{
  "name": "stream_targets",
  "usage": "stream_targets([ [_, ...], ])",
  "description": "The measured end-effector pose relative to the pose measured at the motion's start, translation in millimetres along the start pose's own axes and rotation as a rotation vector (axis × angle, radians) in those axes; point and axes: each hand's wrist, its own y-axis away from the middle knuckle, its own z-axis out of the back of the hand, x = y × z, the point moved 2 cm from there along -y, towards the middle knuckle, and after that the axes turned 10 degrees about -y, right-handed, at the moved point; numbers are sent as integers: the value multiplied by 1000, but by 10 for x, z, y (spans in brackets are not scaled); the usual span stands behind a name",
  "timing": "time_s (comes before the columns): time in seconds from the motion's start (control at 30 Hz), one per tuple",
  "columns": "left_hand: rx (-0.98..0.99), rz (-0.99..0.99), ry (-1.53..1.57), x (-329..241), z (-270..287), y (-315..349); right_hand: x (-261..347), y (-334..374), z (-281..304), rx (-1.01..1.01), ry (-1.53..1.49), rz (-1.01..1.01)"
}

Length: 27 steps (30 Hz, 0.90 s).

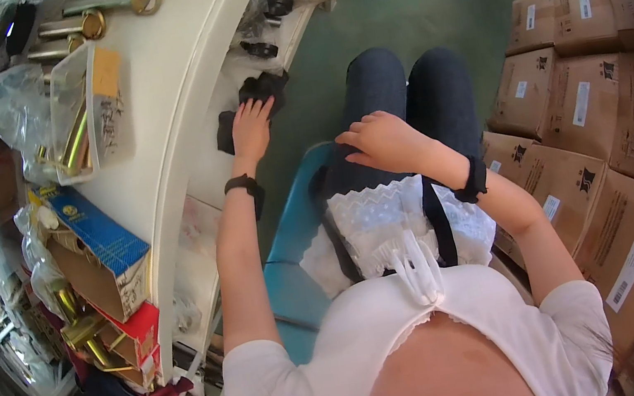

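Observation:
My left hand (251, 132) reaches forward to the lower white shelf (205, 173) beneath the tabletop edge. Its fingers are spread over a dark, crumpled cloth-like thing (263, 88), and dark material shows on both sides of the hand. What lies under the palm is hidden. Above my lap, my right hand (387, 140) hangs with fingers loosely bent and apart, nothing visible in them. A black band sits on each wrist. Under the right forearm, a white lacy cloth (375, 218) with dark straps covers my lap.
On the white table (147, 84) at left stand a clear plastic bin (78, 112) with brass-coloured rods, metal handles (133, 0) and an open blue-and-brown carton (101, 238). Small black parts (259, 49) lie farther along the shelf. Stacked cardboard boxes (582, 103) line the right. A blue seat (287, 262) is beneath me.

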Motion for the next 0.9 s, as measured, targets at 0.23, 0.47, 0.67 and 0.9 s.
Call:
stream_targets([
  [0.23,-133,-115,-58,-204,-81,-822,-477,-254,72,-90,-242,-7],
  [0.47,-90,-4,82,-286,-35,-832,-1194,-1393,-326,-70,0,-226],
  [0.67,-161,158,92,-371,-101,-348,-920,-1738,-735,63,242,-378],
  [0.9,-174,183,18,-485,-177,-624,-1268,-1700,-397,82,45,-276],
])
